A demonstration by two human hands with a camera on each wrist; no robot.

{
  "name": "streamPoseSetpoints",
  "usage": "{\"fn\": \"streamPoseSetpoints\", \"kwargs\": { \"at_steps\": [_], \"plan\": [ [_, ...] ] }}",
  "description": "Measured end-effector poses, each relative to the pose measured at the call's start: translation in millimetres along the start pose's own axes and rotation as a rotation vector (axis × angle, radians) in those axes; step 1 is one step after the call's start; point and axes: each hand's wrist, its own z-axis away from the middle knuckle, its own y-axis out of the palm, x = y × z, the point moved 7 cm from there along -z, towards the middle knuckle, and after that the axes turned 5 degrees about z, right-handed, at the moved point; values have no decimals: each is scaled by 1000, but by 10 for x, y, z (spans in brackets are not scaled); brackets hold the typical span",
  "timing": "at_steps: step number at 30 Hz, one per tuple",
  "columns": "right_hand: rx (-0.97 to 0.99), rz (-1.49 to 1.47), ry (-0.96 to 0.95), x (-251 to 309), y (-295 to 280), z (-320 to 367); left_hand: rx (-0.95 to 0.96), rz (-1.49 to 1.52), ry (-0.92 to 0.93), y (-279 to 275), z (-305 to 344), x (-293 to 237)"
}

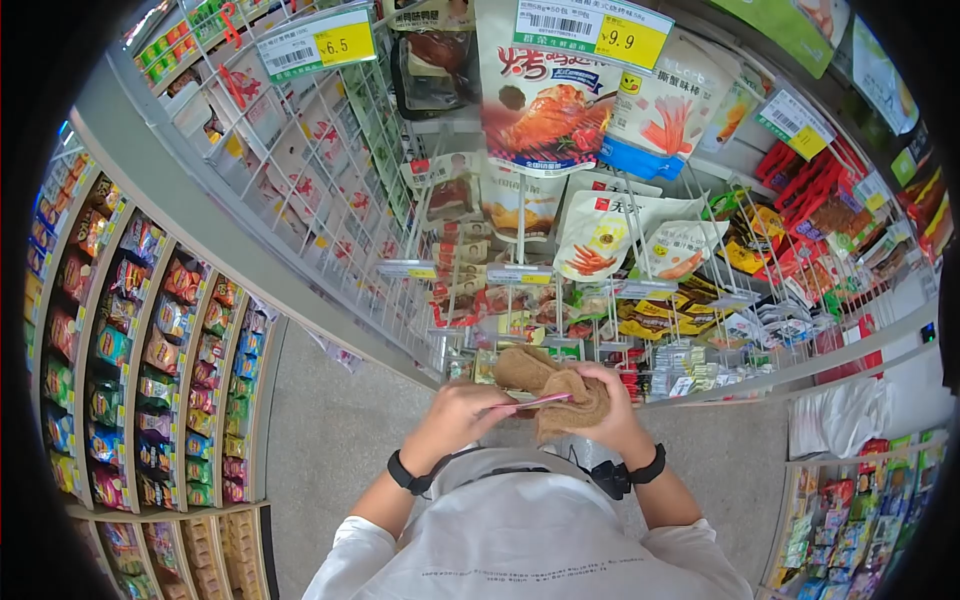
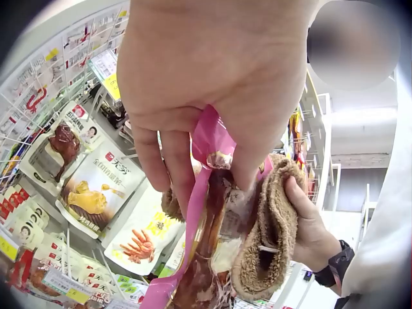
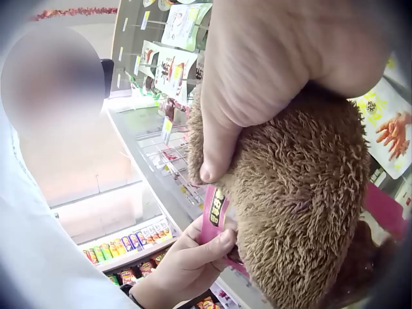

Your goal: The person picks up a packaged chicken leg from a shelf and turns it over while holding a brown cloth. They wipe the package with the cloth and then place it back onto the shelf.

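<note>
Snack racks (image 1: 300, 190) behind: my left hand (image 1: 455, 415) pinches a pink-edged, probably slick plastic meat packet (image 2: 206, 212) at its top seal, my right hand (image 1: 610, 412) clutching a soft brown fluffy cloth (image 3: 302, 193).

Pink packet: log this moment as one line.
left hand: pinches pink packet | right hand: grips brown fluffy cloth, pressed against packet | setting: snack rack ahead
</note>
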Motion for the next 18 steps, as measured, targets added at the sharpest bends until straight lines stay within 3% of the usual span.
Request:
{"fn": "streamPoseSetpoints", "kwargs": {
  "at_steps": [8, 10, 14, 18],
  "plan": [
    [7, 60, 177, 45, -93, 10, 8, 39, -11, 26, 5, 50],
    [31, 67, 192, 27, -83, 16, -48, 25, 82, -21, -14, -28],
    [10, -129, 364, -201, -54, 57, -39, -38, 82, -28, -17, -49],
    [-102, -314, 477, -239, -105, 40, -133, 12, -31, -55, 4, 57]
  ]
}}
